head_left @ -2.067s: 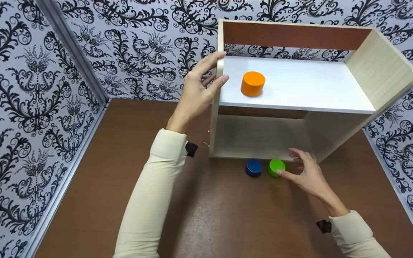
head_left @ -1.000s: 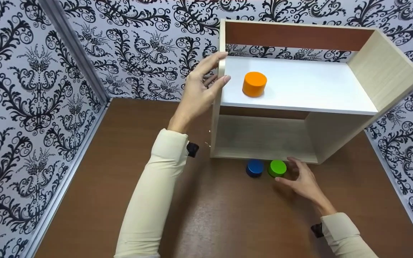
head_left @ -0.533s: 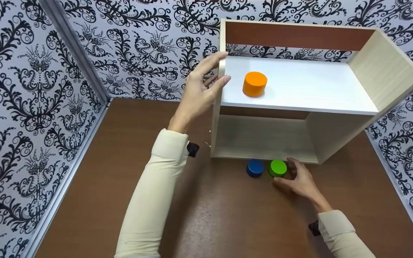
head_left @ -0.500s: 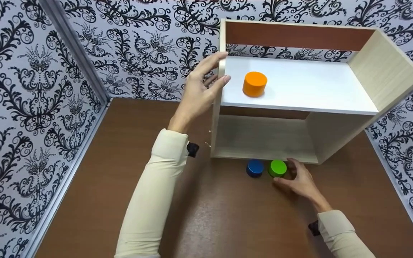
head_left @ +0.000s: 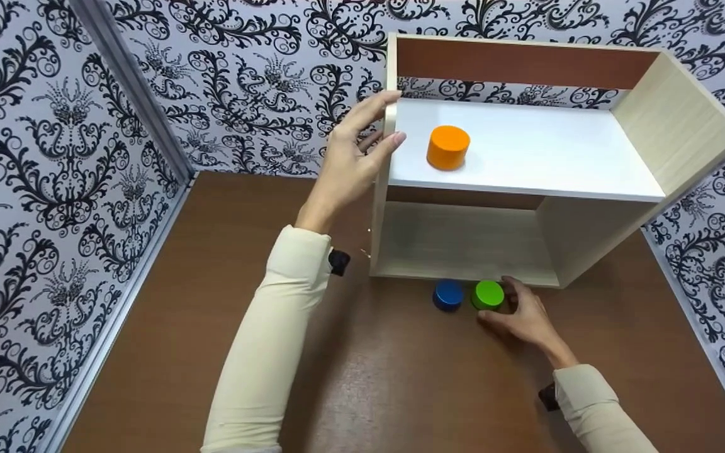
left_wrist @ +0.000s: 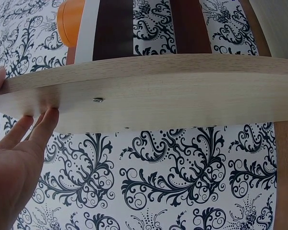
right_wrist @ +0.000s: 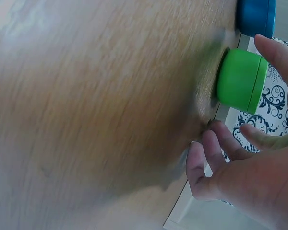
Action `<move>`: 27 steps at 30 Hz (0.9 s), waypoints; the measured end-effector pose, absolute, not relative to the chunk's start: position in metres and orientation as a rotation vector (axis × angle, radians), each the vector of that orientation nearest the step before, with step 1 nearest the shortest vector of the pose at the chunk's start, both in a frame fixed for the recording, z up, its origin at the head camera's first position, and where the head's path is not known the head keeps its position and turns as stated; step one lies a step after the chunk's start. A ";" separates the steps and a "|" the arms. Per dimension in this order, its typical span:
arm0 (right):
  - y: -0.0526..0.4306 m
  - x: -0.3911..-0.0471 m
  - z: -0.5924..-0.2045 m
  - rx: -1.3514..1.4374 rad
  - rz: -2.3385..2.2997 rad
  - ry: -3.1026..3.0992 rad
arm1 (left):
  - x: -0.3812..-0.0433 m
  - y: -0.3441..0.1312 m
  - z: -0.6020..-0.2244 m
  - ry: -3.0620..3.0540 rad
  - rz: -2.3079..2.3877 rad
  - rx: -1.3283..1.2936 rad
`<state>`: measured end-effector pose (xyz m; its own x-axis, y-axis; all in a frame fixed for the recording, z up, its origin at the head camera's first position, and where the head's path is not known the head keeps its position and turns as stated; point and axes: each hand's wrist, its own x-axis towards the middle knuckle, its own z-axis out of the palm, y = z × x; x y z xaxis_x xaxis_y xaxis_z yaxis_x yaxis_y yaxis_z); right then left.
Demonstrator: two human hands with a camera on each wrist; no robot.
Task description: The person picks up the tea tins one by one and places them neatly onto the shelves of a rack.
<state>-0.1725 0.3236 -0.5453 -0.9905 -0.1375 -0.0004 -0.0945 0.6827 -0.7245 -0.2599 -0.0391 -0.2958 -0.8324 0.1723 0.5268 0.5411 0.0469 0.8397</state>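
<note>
My left hand [head_left: 353,154] grips the left side panel of a small wooden shelf unit [head_left: 671,126], thumb at the front edge. In the left wrist view its fingers [left_wrist: 43,129] press against the panel's outer face. My right hand [head_left: 526,318] is beside a small green jar [head_left: 487,294] standing on the brown table, with thumb and fingers spread about its right side. The right wrist view shows a gap between the fingers and this green jar [right_wrist: 240,80], which has a seam near its top. A similar blue jar [head_left: 448,295] stands just left of it.
An orange jar [head_left: 448,148] stands on the white upper shelf board [head_left: 545,151], near its left end. Both table jars are right at the unit's bottom front edge [head_left: 400,276]. Patterned walls [head_left: 262,82] rise behind and at both sides of the table [head_left: 224,251].
My right hand has shifted slightly left and its fingers have come lower around the green jar's right side; the thumb is now in front of it. The left hand keeps its place.
</note>
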 end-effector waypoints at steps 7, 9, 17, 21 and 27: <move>0.321 -0.175 -0.546 -0.230 -1.256 2.837 | -0.259 -0.040 -0.296 -2.051 -1.833 -0.728; 0.321 -0.176 -0.547 -0.247 -1.262 2.841 | -0.259 -0.040 -0.295 -2.061 -1.841 -0.717; 0.320 -0.180 -0.549 -0.266 -1.247 2.861 | -0.260 -0.039 -0.297 -2.069 -1.825 -0.714; 0.320 -0.181 -0.549 -0.234 -1.198 2.869 | -0.260 -0.039 -0.297 -2.063 -1.823 -0.723; 0.319 -0.182 -0.551 -0.233 -1.146 2.875 | -0.259 -0.039 -0.296 -2.044 -1.855 -0.727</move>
